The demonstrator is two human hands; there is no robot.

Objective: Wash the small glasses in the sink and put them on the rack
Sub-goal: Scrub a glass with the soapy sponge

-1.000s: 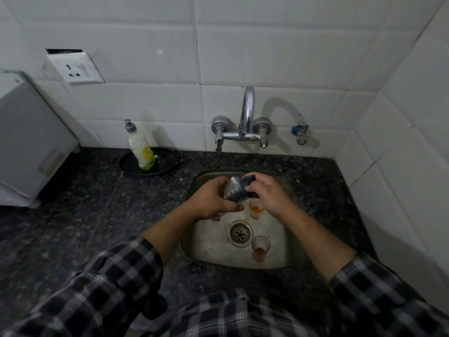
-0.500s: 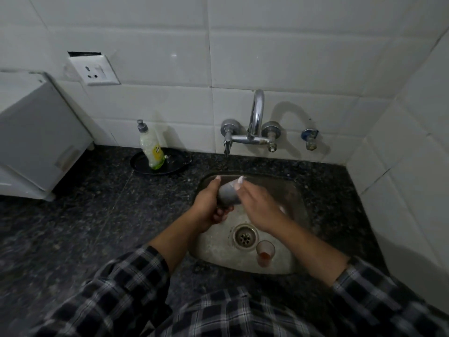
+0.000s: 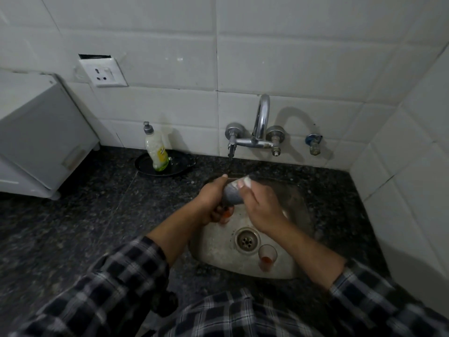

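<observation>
Both hands are over the back half of the steel sink. The left hand grips a small glass, fingers curled round it. Only the orange-stained base shows under the fingers; the rest is hidden. The right hand holds a grey scrub pad over the upper part of the glass, fingers curled onto the pad, white foam at the fingertips. The pad sits between the two hands, touching both. The small glass is held off the sink floor, below and in front of the tap. Can't tell if water is running.

The second glass stands upright on the sink floor just right of the drain, orange residue in its bottom, apart from both hands.

The bench is dark speckled stone. A soap bottle stands upright in a black dish at the wall, left of the tap. A white box sits at far left on the bench, with a wall socket above it. Plaid sleeves on both forearms.
</observation>
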